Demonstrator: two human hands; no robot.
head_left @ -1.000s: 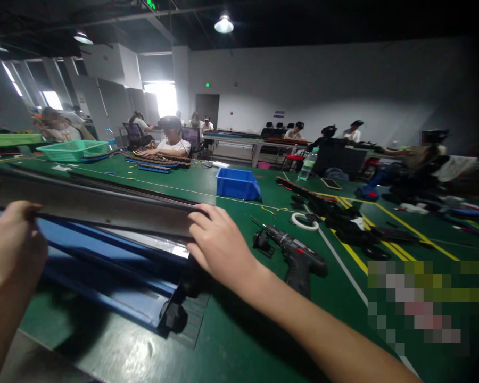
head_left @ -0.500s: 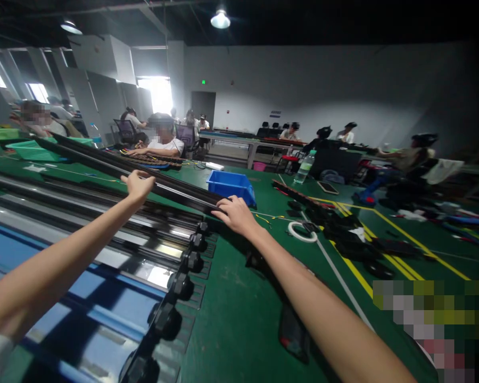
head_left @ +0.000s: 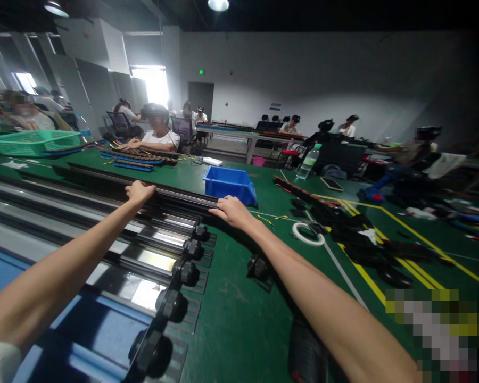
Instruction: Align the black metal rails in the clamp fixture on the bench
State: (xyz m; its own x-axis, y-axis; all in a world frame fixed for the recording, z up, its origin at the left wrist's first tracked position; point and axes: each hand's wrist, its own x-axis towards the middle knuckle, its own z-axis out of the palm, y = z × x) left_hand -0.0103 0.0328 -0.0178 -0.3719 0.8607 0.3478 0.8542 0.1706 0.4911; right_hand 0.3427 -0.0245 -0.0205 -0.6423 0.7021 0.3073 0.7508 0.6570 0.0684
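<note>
My left hand (head_left: pixel 140 192) is closed round the middle of a long black metal bar (head_left: pixel 181 198). At the bar's right end my right hand (head_left: pixel 235 211) grips it, fingers curled over the far side. The bar lies low, alongside a row of similar long bars (head_left: pixel 115 230) with shiny faces. Each of those ends in a black knobbed end piece (head_left: pixel 186 272) with a slotted plate under it. One loose knobbed end piece (head_left: pixel 259 267) sits apart, beside my right forearm. Whether the held bar touches the table cannot be made out.
Just beyond my right hand stands a blue bin (head_left: pixel 227 183). A white ring (head_left: pixel 308 233), a bottle (head_left: pixel 309 161), a phone (head_left: pixel 332 183) and dark parts lie to the right on the green table (head_left: pixel 231 319). A green basket (head_left: pixel 35 141) is far left; co-workers sit beyond.
The bar's left end has come down, and the bar now lies lower, nearly level with the row. Both hands still hold it. The view has tilted slightly downward.
</note>
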